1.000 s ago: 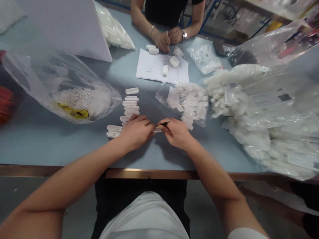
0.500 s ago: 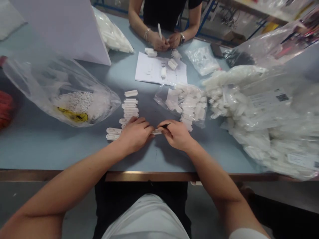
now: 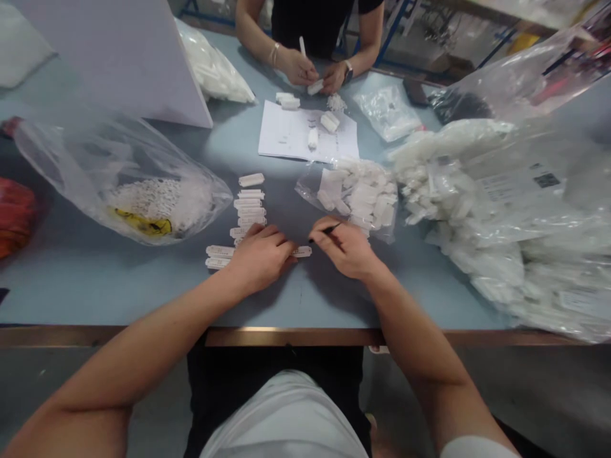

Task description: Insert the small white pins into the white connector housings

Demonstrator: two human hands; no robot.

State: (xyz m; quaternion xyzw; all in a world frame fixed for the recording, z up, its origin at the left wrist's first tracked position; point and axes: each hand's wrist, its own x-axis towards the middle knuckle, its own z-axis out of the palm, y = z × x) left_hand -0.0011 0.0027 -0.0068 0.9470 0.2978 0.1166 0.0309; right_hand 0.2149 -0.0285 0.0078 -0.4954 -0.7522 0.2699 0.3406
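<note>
My right grip (image 3: 344,249) is closed on a thin black pen (image 3: 328,230), its tip near a white plastic tag (image 3: 301,252) that sticks out from under my left side. My left grip (image 3: 260,257) lies palm-down over that tag; I cannot tell if it pinches it. Left of this grip runs a row of white tags (image 3: 251,213) on the blue tabletop (image 3: 95,286), and a clear bag of white parts (image 3: 356,200) lies just ahead of my right grip

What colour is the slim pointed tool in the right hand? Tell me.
Black: the slim pointed tool in the right hand shows best in the head view.
</note>
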